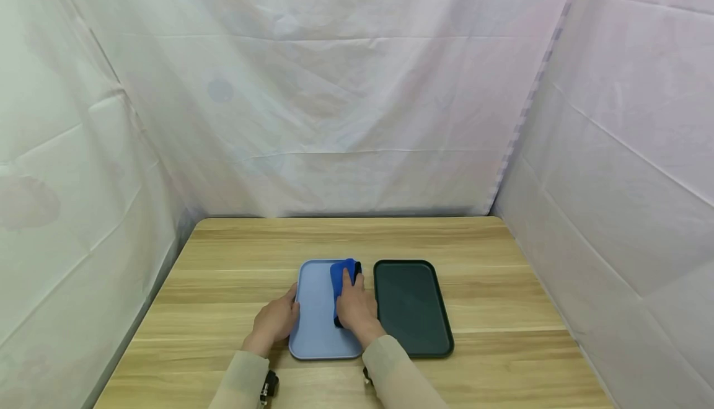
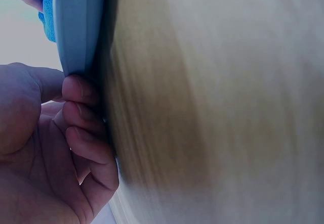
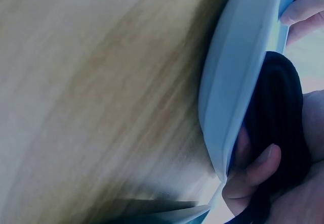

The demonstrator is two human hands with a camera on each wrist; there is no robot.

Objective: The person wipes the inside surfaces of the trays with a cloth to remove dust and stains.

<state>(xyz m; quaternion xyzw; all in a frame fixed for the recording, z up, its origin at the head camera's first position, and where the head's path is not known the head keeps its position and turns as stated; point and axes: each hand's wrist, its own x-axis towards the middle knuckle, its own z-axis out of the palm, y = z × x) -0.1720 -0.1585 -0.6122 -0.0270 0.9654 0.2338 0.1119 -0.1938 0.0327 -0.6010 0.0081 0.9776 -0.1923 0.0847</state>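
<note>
A light blue tray (image 1: 316, 334) lies on the wooden table, and its left rim is held by my left hand (image 1: 277, 317). In the left wrist view, the fingertips (image 2: 81, 114) curl in at the underside of the rim, with the thumb on the upper side. My right hand (image 1: 357, 305) grips a blue and black cloth (image 1: 338, 272) over the tray's right half, index finger stretched along it. The right wrist view shows the cloth's thick, folded black part (image 3: 277, 118) with fingers curled against it, close by the tray's raised edge (image 3: 238, 82).
A dark green tray (image 1: 411, 303) lies just right of the blue one, near my right hand. The wood-grain table (image 1: 502, 310) extends around both trays. White fabric (image 1: 334, 99) hangs behind the table and along both sides.
</note>
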